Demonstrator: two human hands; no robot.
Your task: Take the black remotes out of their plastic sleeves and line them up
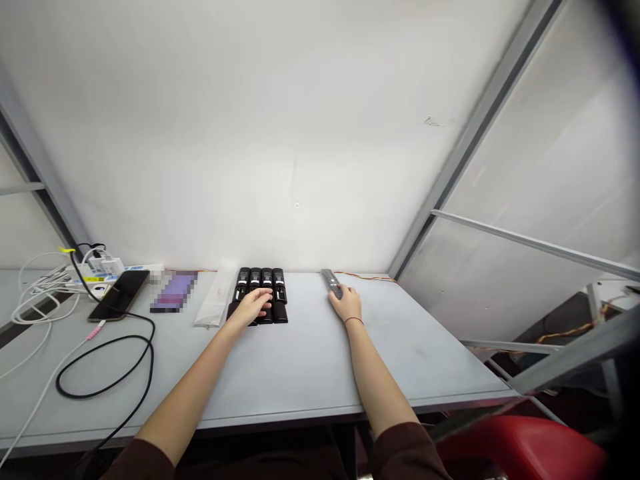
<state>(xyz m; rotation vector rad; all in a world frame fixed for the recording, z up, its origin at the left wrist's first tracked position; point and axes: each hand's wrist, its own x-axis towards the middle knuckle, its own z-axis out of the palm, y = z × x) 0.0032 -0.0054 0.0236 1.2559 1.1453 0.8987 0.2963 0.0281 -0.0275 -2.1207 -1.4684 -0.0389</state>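
Several black remote controls (257, 293) lie side by side in two rows on the grey table (300, 373). My left hand (255, 305) rests on top of the rows, covering the middle of the block, and I cannot tell whether it grips one. To the right, my right hand (346, 303) is wrapped around the lower end of a grey remote control (329, 280), whose top end points at the wall. A thin red cord circles my right wrist.
To the left lie a black smartphone (119, 295), a blurred purple package (174, 292), and a clear plastic sleeve (215, 300). A power strip (100, 279) trails white and black cables. Red-yellow wires (367, 276) run along the back edge. A red chair (520, 450) stands below right.
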